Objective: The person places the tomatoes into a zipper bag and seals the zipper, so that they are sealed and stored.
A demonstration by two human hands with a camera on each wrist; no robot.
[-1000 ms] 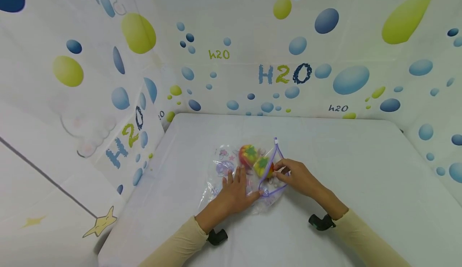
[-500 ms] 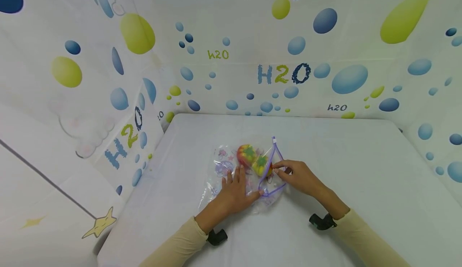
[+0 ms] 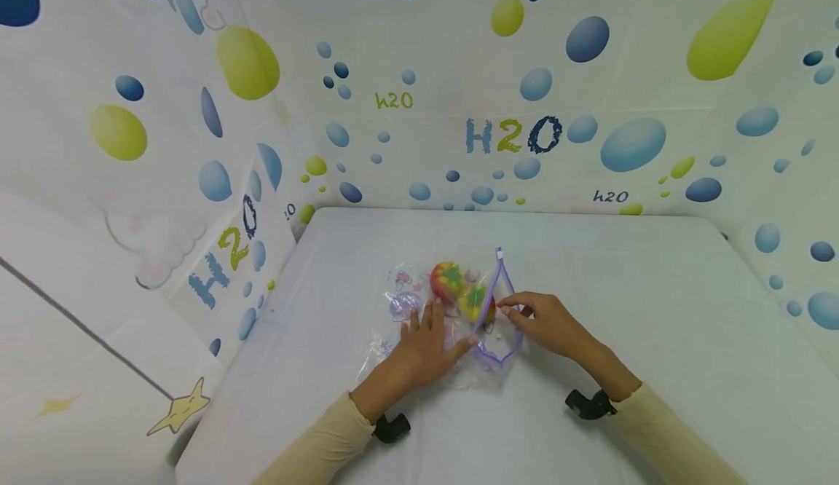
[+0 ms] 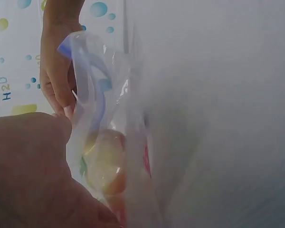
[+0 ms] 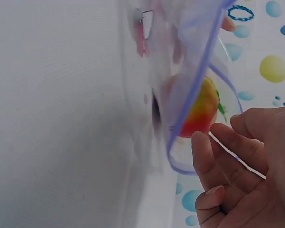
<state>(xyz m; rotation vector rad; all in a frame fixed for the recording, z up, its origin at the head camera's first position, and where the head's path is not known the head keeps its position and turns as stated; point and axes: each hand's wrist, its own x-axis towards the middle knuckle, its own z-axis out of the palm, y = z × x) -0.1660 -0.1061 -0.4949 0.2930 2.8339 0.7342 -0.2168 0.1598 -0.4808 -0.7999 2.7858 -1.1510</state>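
Note:
A clear printed slider zip bag (image 3: 405, 303) with a purple zip strip lies on the white table. Inside it sit two red-and-yellow fruit-shaped pieces: one (image 3: 448, 281) farther in, the other (image 3: 475, 303) near the mouth, both with green leafy tops. My left hand (image 3: 422, 350) rests on top of the bag with its fingers spread, the thumb close to the zip strip. At the gaping mouth, my right hand (image 3: 544, 321) pinches the bag's upper lip between thumb and forefinger. Its fingertips (image 5: 218, 130) are close beside the nearer fruit (image 5: 202, 111); contact with it is unclear.
The white slider (image 3: 499, 253) sits at the far end of the zip strip. White table surface (image 3: 623, 274) surrounds the bag, and a dotted sheet (image 3: 452, 106) hangs behind and at the sides. Each wrist carries a small black camera, such as the right one (image 3: 590, 403).
The near part of the zip strip has bowed outward, so the bag's mouth gapes wider. Both hands have stayed almost in place.

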